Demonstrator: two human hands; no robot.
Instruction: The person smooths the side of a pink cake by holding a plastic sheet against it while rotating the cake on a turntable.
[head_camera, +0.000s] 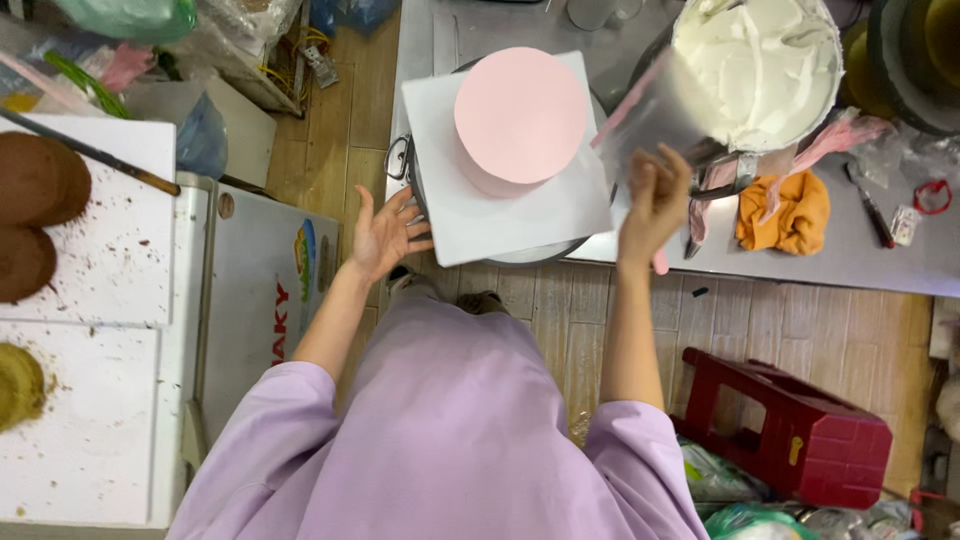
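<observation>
A pink cake (520, 115) sits on a white square board (500, 205) atop a turntable (530, 252) at the near edge of the metal table (850, 262). The left hand (385, 235) is spread, fingers loose, at the turntable's rim, holding nothing. The right hand (655, 205) grips what looks like a flat metal scraper (665, 110), blurred, just right of the cake. A bowl of white cream (760, 65) stands behind.

A pale pink cake (520, 115) sits on a white square board (470, 215), beside a bowl of white cream (760, 65), an orange cloth (785, 215), a dark red plastic stool (790, 435), brown cake layers (35, 180) and lilac sleeves (270, 420).
</observation>
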